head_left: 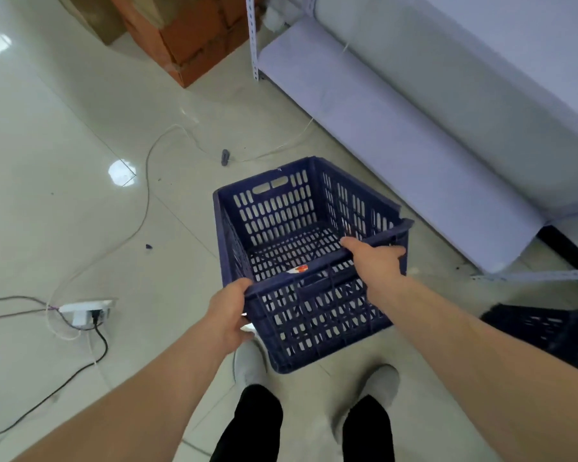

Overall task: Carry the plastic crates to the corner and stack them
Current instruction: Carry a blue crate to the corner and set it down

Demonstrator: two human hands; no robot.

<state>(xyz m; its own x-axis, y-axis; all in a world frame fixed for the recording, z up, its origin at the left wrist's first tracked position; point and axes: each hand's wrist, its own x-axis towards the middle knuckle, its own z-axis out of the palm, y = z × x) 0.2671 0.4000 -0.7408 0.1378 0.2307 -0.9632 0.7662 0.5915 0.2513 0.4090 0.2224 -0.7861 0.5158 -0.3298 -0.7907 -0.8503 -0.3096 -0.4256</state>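
A dark blue slotted plastic crate [281,211] hangs tilted above the tiled floor in the middle of the view. My left hand [229,315] grips its near left corner at the rim. My right hand [376,258] grips the near rim further right, thumb inside the crate. A small orange and white scrap [300,269] lies inside on the crate's bottom. Part of a second dark blue crate [548,331] shows at the right edge, behind my right forearm.
A white metal shelf unit [397,105] runs along the right. Orange-brown boxes [194,38] stand at the top. A power strip [87,310] with plugged cables and a long white cord [147,181] lie on the floor at left. My feet are below the crate.
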